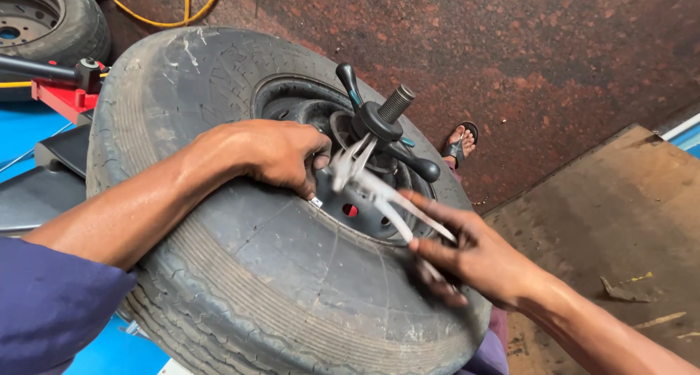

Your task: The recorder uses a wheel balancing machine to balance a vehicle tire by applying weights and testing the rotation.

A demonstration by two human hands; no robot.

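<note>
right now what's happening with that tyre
A person has a worn tyre mounted on a threaded shaft, clamped by a black winged nut. The left hand grips the rim's edge near a small metal clip, while the right hand holds metal pliers, their head pointed at that spot. The pliers are blurred, so they look to be moving. A sandalled foot shows beyond the wheel, and another tyre lies top left.

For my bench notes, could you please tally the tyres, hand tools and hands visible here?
Tyres: 2, the worn tyre and a second tyre at top left
Pliers: 1
Hands: 2, left hand, right hand
Total: 5
</note>
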